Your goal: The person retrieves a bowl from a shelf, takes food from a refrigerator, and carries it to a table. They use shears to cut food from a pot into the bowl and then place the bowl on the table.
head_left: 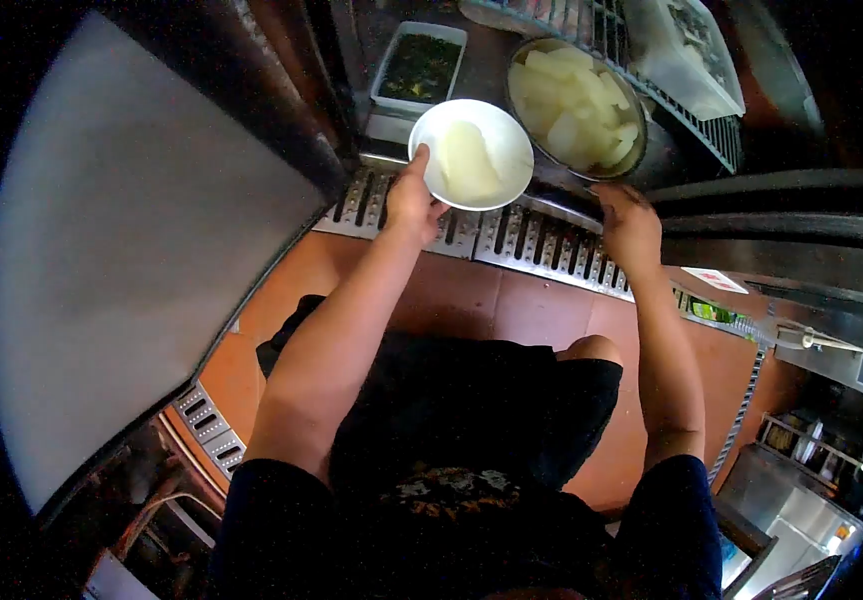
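My left hand (412, 203) grips the left rim of a white bowl (519, 165), thumb over the edge and fingers beneath. Inside the bowl lies a smooth, pale whitish-green piece of food (469, 163). My right hand (629, 228) is at the near edge of a round metal basin (641, 108), its fingers curled. Whether those fingers pinch the basin's rim or something small is hidden. Many pale, translucent chunks (571, 100) of the same sort of food fill the basin, which stands just beyond the bowl to the right.
A white tub of dark green bits (418, 66) stands behind the bowl. On a wire rack (666, 95) at upper right sits a translucent plastic container (686, 50). A large grey door-like panel (151, 240) stands at left. Slotted metal grating (551, 246) crosses the reddish tiled floor (451, 290).
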Tool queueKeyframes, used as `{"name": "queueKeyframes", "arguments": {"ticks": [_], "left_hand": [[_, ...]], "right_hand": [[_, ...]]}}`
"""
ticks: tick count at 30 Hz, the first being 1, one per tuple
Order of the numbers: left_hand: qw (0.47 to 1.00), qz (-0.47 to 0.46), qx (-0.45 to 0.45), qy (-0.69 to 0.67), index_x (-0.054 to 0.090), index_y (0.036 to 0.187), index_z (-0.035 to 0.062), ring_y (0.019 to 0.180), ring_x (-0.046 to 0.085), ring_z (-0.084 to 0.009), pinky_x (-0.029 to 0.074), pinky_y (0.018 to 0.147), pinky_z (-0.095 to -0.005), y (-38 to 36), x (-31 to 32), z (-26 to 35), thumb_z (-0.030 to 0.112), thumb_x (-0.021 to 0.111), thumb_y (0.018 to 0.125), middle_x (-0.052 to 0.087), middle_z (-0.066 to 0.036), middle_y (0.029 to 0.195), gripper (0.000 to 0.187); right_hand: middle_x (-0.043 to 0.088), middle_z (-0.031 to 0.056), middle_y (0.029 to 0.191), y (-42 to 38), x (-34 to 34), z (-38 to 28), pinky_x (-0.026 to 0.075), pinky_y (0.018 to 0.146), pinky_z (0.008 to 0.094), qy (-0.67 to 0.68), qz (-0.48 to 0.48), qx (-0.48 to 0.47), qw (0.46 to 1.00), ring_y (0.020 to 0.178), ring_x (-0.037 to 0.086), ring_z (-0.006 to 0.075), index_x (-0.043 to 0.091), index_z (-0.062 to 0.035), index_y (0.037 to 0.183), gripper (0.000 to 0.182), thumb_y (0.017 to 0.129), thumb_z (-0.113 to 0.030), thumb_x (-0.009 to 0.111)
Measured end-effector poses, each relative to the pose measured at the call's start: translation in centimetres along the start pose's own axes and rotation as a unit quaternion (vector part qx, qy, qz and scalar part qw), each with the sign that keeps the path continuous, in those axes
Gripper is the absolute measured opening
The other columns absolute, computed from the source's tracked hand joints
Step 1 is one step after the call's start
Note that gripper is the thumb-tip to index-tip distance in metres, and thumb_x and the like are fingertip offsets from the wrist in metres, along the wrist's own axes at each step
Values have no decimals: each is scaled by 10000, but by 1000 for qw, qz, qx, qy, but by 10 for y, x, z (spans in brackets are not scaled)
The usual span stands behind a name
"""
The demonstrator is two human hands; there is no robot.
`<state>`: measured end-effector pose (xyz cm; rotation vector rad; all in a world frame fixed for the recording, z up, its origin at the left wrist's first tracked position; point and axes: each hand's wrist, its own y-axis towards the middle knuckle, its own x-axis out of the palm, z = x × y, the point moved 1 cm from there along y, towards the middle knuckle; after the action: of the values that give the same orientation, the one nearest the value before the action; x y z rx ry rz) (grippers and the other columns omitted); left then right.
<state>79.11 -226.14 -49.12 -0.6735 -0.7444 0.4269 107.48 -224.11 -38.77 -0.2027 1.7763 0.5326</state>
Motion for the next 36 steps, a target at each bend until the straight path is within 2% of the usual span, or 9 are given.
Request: {"name": "queueKeyframes", "arguments": {"ticks": [5,11,18,20,25,28,30,31,36], "left_hand": [[996,-66,8,-66,470,1405,72,1242,547,-255,445,1025,-424,-15,-14,0,495,575,957,545,-102,1389,625],[993,-63,-17,-95,422,1444,37,1297,500,-265,393,1090,-416,-105,-79,4,498,530,983,508,-120,1433,661],[994,-3,51,-95,396,1445,-8,1307,490,-283,387,1098,-416,-366,-86,108,457,472,1019,497,-151,1434,635],[993,31,74,-91,388,1448,-12,1314,483,-290,380,1104,-419,-446,-90,128,462,451,1025,491,-159,1438,638],[983,79,112,-124,312,1490,2,1342,456,-314,355,1123,-426,-593,-77,176,480,403,1033,434,-171,1485,668],[980,88,102,-146,308,1492,9,1327,473,-313,364,1118,-425,-636,-80,183,478,389,1036,448,-168,1475,660],[975,110,117,-151,322,1486,7,1318,481,-313,367,1116,-420,-646,-95,186,469,409,1032,461,-163,1466,653],[975,110,119,-151,322,1486,7,1318,481,-313,367,1116,-420,-651,-102,192,469,409,1032,461,-163,1466,653],[975,87,168,-116,292,1495,-13,1352,441,-337,362,1120,-434,-697,-146,230,472,399,1030,409,-188,1500,680]], "right_hand": [[623,79,826,-29,-10,10,468,694,267,242,22,134,961,743,557,123,658,-33,1088,149,975,-79,573],[675,147,1003,-64,-87,-91,522,753,302,315,-67,102,941,859,652,228,643,-36,1118,175,948,-33,603],[660,131,856,-37,-245,-226,492,646,304,430,-102,15,897,706,613,223,650,-30,1085,156,938,-78,632],[670,174,1037,-27,-301,-268,524,776,408,448,-197,30,872,921,654,360,634,-52,1121,193,946,-118,587],[677,170,1027,-26,-379,-334,521,770,409,442,-250,7,862,908,647,375,651,-63,1094,204,944,-194,605],[679,170,1035,-49,-375,-342,520,772,408,436,-239,3,868,915,656,367,656,-62,1080,199,941,-194,604],[667,117,944,-69,-354,-336,503,751,325,439,-179,13,880,848,635,197,634,-26,1098,177,959,-129,602],[683,155,1008,-75,-356,-335,523,765,373,443,-220,87,865,885,667,325,655,-51,1060,165,953,-156,587],[676,157,976,-27,-417,-425,522,750,346,423,-157,23,892,867,665,314,647,-55,1060,141,951,-134,604]]}}
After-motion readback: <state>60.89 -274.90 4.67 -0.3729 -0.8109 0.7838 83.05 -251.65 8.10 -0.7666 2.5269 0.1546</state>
